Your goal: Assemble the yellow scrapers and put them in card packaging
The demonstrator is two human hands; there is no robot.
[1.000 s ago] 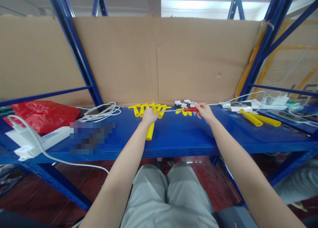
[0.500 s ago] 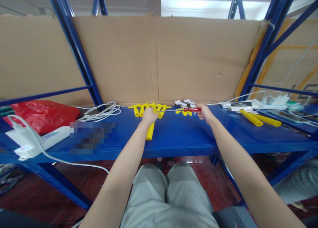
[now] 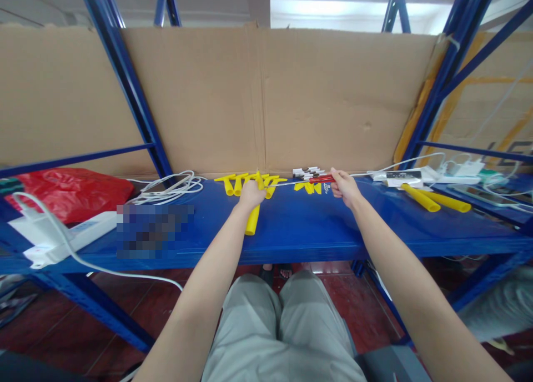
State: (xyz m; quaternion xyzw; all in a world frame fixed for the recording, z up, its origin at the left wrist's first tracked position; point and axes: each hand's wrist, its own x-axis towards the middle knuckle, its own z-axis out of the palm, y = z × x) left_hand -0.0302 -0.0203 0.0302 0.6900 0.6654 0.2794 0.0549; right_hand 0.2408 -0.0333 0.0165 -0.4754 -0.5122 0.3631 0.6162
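My left hand (image 3: 251,194) is closed around a yellow tube-shaped piece (image 3: 251,222), whose wide end sticks out below the fingers. A screwdriver with a red handle (image 3: 320,179) is held by my right hand (image 3: 345,187), fingers closed on the handle's end. Its metal shaft points left and its tip meets the yellow piece at my left hand; the exact contact is hidden. Several similar yellow pieces (image 3: 229,186) stand behind my left hand. Small yellow parts (image 3: 308,188) lie below the screwdriver handle, with black-and-white pieces (image 3: 302,172) behind them.
Two yellow tubes (image 3: 447,201) lie at the right beside a phone (image 3: 485,194) and white power strips (image 3: 458,177). On the left are a red bag (image 3: 79,193), coiled white cable (image 3: 177,186) and another power strip (image 3: 89,231). Cardboard (image 3: 200,99) stands behind the blue shelf (image 3: 308,226).
My right hand has moved slightly up, and the screwdriver handle has tilted upward at its right end. My left hand has barely shifted and keeps its hold.
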